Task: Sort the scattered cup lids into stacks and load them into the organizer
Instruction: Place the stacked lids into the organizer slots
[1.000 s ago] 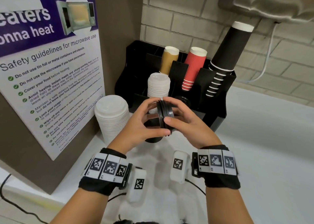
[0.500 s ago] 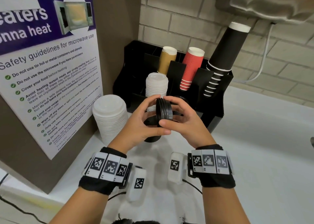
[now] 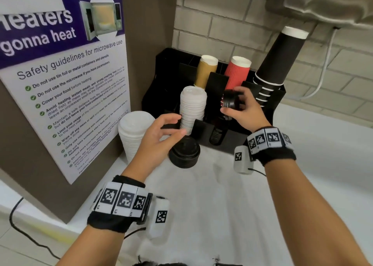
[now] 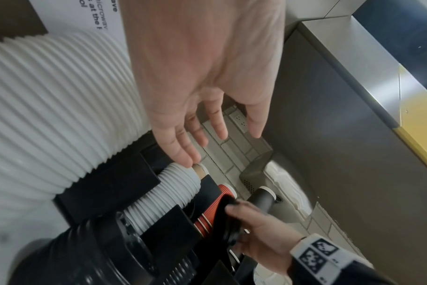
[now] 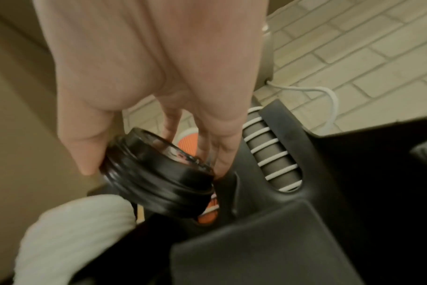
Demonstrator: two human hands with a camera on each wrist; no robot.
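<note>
**Black lids held at the organizer's front slot**

A person's right hand [image 3: 244,109] grips a short stack of black lids [image 3: 230,101], thumb on one side and fingers on the other, tilted on edge over the black organizer [image 3: 268,112]. The lids sit just in front of the red cups [image 3: 237,74], above a front compartment; the right wrist view shows the fingertips [image 5: 222,164] close against the organizer's wall. The left hand [image 3: 159,136] is apart from the right, empty, its fingers loosely spread, hovering above a second black lid stack [image 3: 184,154] that stands on the white counter [image 3: 222,205] just in front of the organizer. A tall column of white lids [image 3: 192,108] fills the slot to the left of the held lids. A wider white stack [image 3: 133,134] stands on the counter beside a microwave safety poster [image 3: 64,88]. At the back of the organizer stand tan cups [image 3: 205,72] and, to the right, black cups [image 3: 276,63].
</note>
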